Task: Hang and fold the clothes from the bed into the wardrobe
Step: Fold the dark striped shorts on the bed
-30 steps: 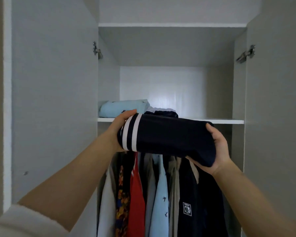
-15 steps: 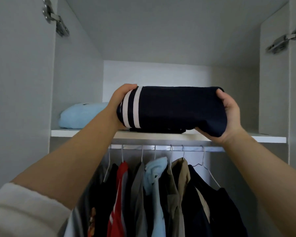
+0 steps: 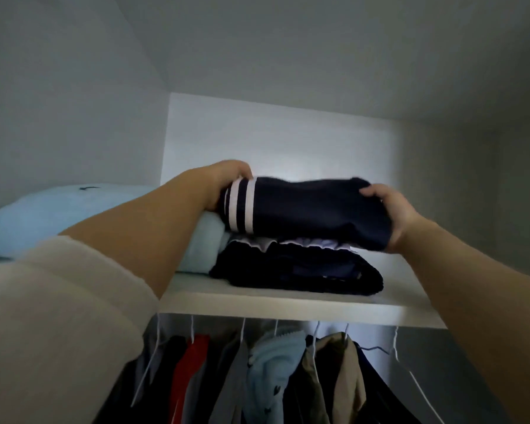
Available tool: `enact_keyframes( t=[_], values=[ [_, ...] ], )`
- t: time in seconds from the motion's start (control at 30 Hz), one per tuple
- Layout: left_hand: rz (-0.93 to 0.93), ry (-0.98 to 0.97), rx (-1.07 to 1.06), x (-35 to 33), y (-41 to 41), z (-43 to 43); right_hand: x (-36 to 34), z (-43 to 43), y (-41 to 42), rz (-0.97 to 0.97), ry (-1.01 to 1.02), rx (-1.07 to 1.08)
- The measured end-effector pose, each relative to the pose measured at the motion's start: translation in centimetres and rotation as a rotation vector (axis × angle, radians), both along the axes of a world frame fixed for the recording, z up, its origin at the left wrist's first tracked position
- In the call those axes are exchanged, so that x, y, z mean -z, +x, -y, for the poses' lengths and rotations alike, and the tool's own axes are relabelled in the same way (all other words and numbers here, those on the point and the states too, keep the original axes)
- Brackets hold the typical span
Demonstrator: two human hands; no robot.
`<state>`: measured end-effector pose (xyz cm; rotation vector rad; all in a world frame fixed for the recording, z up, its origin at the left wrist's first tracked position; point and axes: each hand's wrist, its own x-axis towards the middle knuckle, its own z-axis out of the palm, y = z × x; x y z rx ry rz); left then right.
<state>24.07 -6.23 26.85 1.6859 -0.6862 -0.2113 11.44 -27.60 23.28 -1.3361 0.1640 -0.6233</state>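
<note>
Observed folded navy garment directly over dark folded stack on wardrobe shelf; contact not confirmed. Noted left hand gripping striped end, right hand gripping plain end, well apart. Recorded light blue bundle at left, hanging clothes below.
</note>
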Motion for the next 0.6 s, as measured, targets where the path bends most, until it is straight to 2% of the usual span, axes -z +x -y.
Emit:
enact_keyframes(
  t=[0.07,0.13,0.23,0.3,0.37,0.53,0.6],
  values=[
    [0.137,0.340,-0.104,1.1,1.6,1.1,0.9,1.5,0.6,-0.227,-0.101,0.037],
    [0.268,0.486,-0.139,1.1,2.1,2.1,1.3,2.3,1.0,-0.281,-0.125,0.051],
    [0.371,0.496,-0.152,0.3,2.1,2.2,1.2,3.1,1.4,-0.290,-0.137,0.047],
    [0.332,0.395,-0.132,0.0,2.1,1.4,1.0,3.0,1.5,-0.247,-0.112,0.001],
    [0.326,0.377,-0.133,-0.1,2.1,0.6,1.1,2.5,1.3,-0.219,-0.107,-0.052],
    [0.476,0.762,-0.272,1.0,0.9,1.4,1.6,1.8,0.7,-0.316,-0.124,-0.054],
    [0.503,0.846,-0.292,1.2,0.5,2.0,1.7,2.0,0.6,-0.328,-0.128,-0.044]
  ],
)
